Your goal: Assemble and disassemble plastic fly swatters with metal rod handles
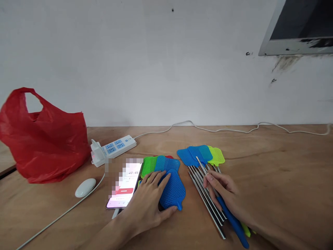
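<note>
My left hand (149, 194) lies with fingers spread over a pile of fly swatter heads. Its thumb touches the neck of the top one, a blue swatter head (175, 191). Green (148, 166) and lighter blue heads (161, 162) show beyond the fingertips, with a sliver of red behind. My right hand (221, 189) is closed around a metal swatter rod (199, 162) with a blue handle (232, 220). The rod's bare tip points up and away. Beneath that hand lie several metal rods (205, 201); past it, blue (186, 157) and yellow-green swatter heads (217, 155) overlap.
A lit phone (125, 187) stands beside my left wrist, a cable at its lower end. Further left are a white oval object (85, 187), a power strip (118, 147) and a red plastic bag (49, 146). A white cord (215, 131) runs along the wall.
</note>
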`<state>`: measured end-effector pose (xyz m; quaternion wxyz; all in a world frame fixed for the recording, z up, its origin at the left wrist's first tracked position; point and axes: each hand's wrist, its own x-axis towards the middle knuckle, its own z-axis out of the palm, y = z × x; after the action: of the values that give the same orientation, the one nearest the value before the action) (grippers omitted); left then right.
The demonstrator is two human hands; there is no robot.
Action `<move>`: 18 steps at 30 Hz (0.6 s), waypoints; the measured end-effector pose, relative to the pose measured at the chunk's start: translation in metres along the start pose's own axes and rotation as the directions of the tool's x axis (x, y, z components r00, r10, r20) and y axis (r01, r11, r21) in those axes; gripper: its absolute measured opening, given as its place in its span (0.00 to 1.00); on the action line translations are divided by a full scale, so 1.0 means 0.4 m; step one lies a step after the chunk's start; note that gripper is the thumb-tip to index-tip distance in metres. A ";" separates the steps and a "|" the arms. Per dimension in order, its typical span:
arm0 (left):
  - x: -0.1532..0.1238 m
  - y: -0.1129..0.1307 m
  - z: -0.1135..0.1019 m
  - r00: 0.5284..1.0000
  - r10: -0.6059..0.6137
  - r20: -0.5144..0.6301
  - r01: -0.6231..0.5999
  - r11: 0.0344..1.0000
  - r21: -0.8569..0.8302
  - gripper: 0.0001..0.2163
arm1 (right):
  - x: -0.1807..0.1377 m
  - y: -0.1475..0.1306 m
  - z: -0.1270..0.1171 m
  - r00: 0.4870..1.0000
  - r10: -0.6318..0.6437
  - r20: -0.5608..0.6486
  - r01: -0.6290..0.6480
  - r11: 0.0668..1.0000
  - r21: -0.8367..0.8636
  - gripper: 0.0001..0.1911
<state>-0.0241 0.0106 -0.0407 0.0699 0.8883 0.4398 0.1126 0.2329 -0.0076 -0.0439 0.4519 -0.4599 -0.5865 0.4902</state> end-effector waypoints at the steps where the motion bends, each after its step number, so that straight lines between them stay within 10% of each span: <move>1: 0.000 -0.001 0.001 1.000 -0.004 -0.006 0.004 1.000 -0.008 0.37 | 0.000 -0.002 0.000 1.000 0.004 0.001 -0.004 1.000 0.001 0.25; 18: 0.003 0.006 -0.011 0.954 -0.147 -0.260 0.075 0.960 -0.268 0.28 | -0.020 -0.012 -0.034 0.917 0.202 0.345 -0.250 0.963 0.101 0.30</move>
<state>-0.0227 0.0101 -0.0359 0.1275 0.8208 0.4769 0.2874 0.2470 -0.0139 -0.0382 0.3190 -0.4022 -0.5603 0.6501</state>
